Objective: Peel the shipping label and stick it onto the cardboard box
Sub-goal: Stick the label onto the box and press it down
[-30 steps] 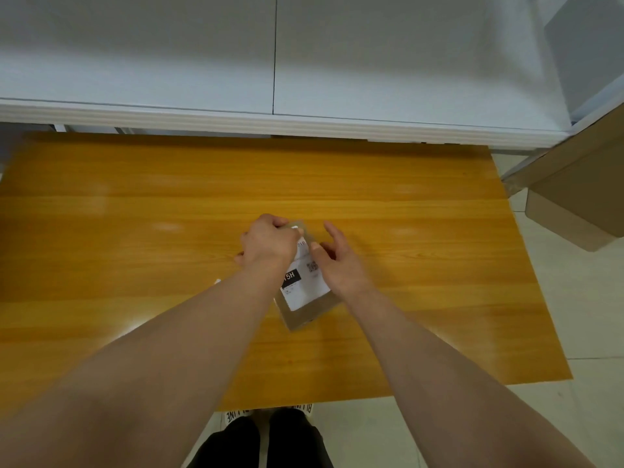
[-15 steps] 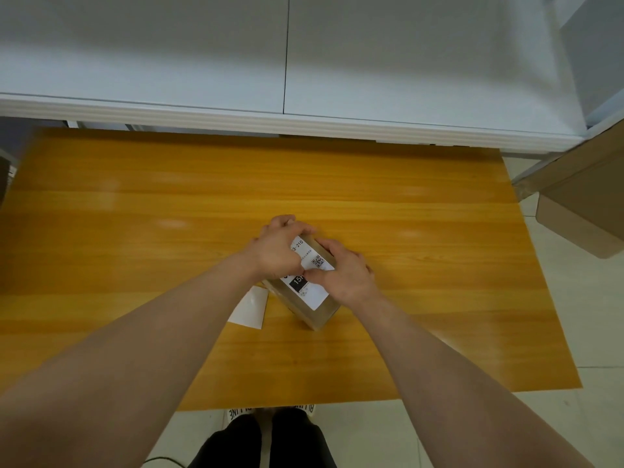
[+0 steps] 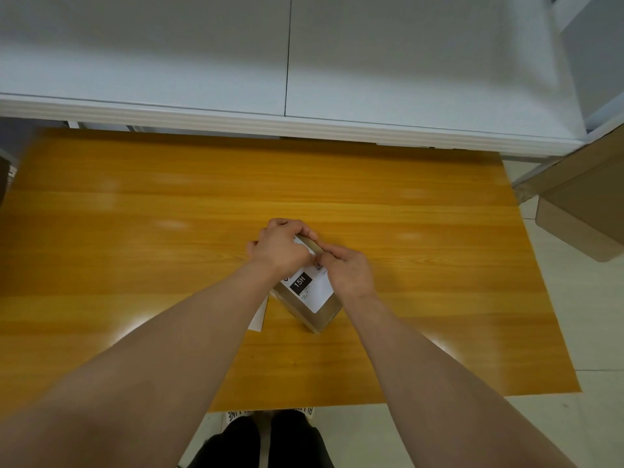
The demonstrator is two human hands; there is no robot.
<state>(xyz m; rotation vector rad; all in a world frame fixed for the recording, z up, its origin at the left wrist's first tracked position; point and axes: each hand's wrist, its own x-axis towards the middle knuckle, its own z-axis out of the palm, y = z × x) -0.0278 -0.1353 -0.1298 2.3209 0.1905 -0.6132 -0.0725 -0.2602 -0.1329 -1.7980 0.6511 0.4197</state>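
Gripped the box [image 3: 317,317] at its far end in the curled left hand [image 3: 278,246], right hand [image 3: 349,270] curled round its side, fingertips on the label [image 3: 314,292].

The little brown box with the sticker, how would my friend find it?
Find the orange wooden table; near its middle, the left hand and right hand meet on the small brown cardboard box. Unlike the white paper slip beside it and the bigger cardboard box beyond the table's right edge, it wears a white shipping label marked 15H.

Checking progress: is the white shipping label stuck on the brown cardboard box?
On: the label lies flat on the box top; far end hidden.
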